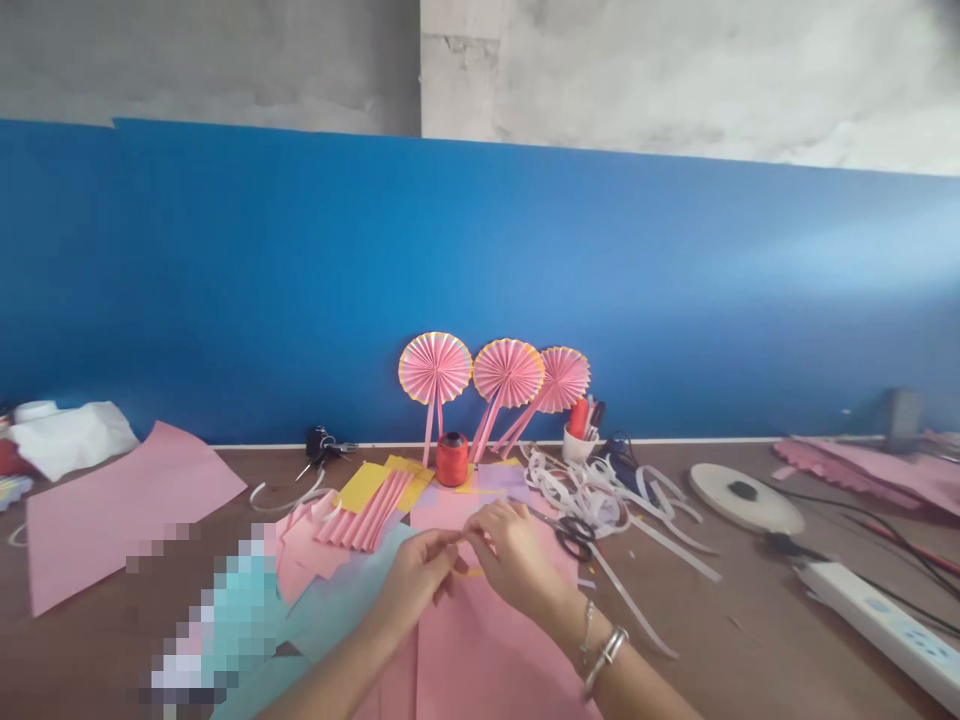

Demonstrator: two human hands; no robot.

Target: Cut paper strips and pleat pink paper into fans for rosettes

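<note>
Over the pink paper sheets (495,650), my left hand (418,572) and my right hand (510,552) meet with fingertips pinched. A thin yellow strip (471,573) shows between them; my fingers hide most of it. Black-handled scissors (576,538) lie just right of my right hand. A pleated pink paper piece (367,520) rests to the left of my left hand, beside yellow paper pieces (361,487). Beyond the hands stands a red thread spool (452,460). Three round pleated pink paper fans, including the left one (435,368), lean against the blue panel.
White paper strips (607,495) tangle at the right, near a white cup of pens (577,443). Farther right are a round white disc (746,498) and a white power strip (877,610) with black cables. A large pink sheet (135,510) lies left, and keys (322,445) sit near the panel.
</note>
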